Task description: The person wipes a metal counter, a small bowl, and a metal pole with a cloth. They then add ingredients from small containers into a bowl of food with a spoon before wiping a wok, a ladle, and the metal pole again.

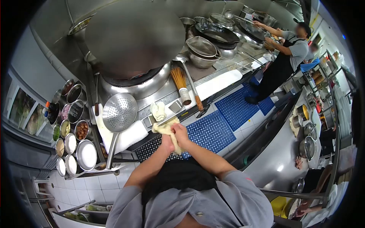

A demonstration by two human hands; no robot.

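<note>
In front of my body, at the stove's front edge, both hands are closed on a pale yellowish cloth (pixel 166 129). My left hand (pixel 167 143) grips it from the left. My right hand (pixel 181 134) wraps it just beside, close against the left. The cloth looks bunched and twisted, with one end hanging below the hands. Beyond it, a crumpled whitish cloth (pixel 158 111) lies on the stove ledge. To the left, a perforated strainer (pixel 119 113) rests with its handle toward me. A bamboo wok brush (pixel 178 81) and a ladle (pixel 192 87) lie to the right.
A large wok burner (pixel 140 84) stands ahead, blurred above. Seasoning bowls (pixel 86 155) cluster at left, and white folded towels (pixel 218 83) line the stove front. Another person (pixel 291 53) works at woks on the far right. Blue mats (pixel 209 131) cover the floor; a steel counter (pixel 277 152) is at right.
</note>
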